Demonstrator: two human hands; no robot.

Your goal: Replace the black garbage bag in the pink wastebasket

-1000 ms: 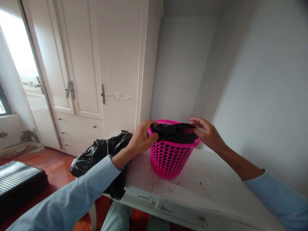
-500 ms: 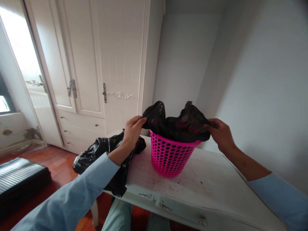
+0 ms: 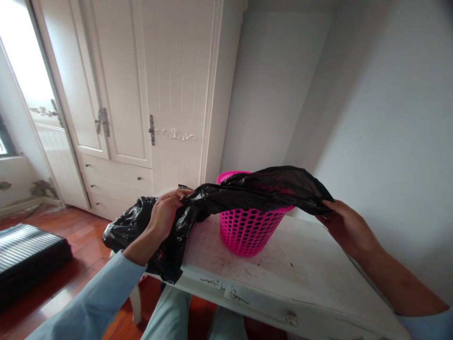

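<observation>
Over the pink basket [image 3: 247, 231], on the white counter [image 3: 304, 278], a black bag [image 3: 262, 189] is stretched flat between both hands. Left hand [image 3: 164, 217] is closed on the bag's left end, beside a second, crumpled black bag [image 3: 141, 231] lying at the counter's left edge and hanging partly over it. Right hand [image 3: 341, 226] pinches the right end, fingers curled under the plastic, out past the basket's right side. Bag sags onto the rim; only the rear lip of the basket shows above it.

Step in hand, as judged: spreading the bag ahead of fitting it as a liner. Next move would call for finding the mouth, opening it, and pushing the body down inside while both edges stay gripped.

Change from half a second ago: bag was bunched up in two peaks above the rim, hands close to the basket. Now hands are well apart and lower, and the bag is pulled long and flat.

Cupboard [image 3: 148, 94] stands behind.
</observation>
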